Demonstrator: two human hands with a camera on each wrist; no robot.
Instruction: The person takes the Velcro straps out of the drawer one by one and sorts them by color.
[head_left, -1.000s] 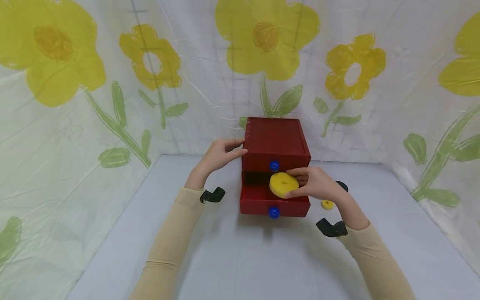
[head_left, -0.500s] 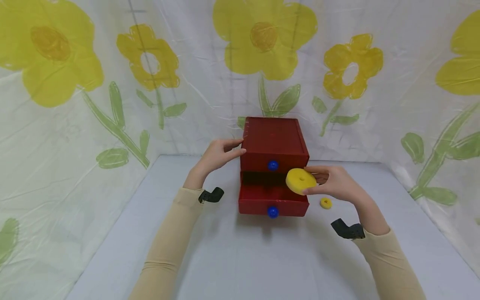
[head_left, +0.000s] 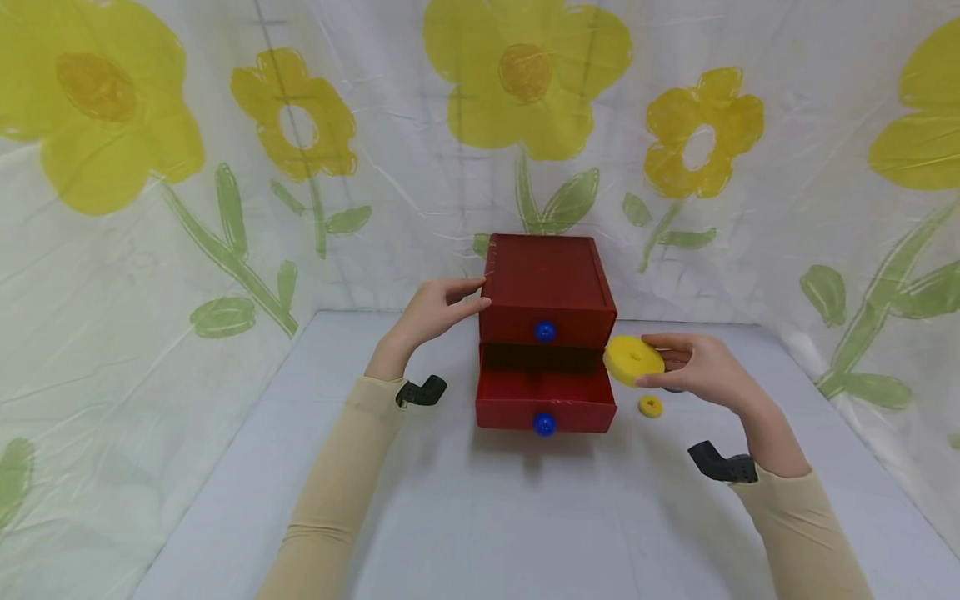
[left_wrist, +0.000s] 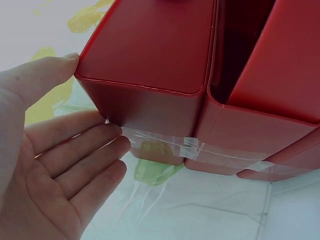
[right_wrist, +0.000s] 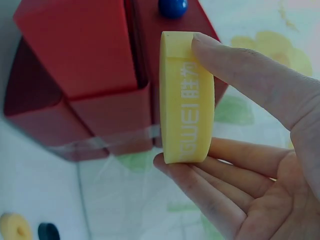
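My right hand (head_left: 701, 367) pinches a thick yellow roll (head_left: 633, 360) between thumb and fingertips, just right of the red drawer unit (head_left: 551, 271). White lettering runs along the edge of the roll in the right wrist view, and the head view shows a small centre hole. The unit's lower drawer (head_left: 543, 415) is pulled out, with a blue knob on its front; the upper one is closed. My left hand (head_left: 433, 312) rests its thumb and fingertips at the unit's left side, fingers nearly straight in the left wrist view.
A small yellow ring (head_left: 651, 406) lies on the white table (head_left: 480, 517) right of the drawers. A dark disc (right_wrist: 48, 231) lies beside it, mostly hidden behind my right hand in the head view. A flowered curtain (head_left: 405, 125) hangs close behind the unit.
My right hand has moved right with the yellow roll, from over the pulled-out lower drawer to beside the unit. The left hand keeps its place.
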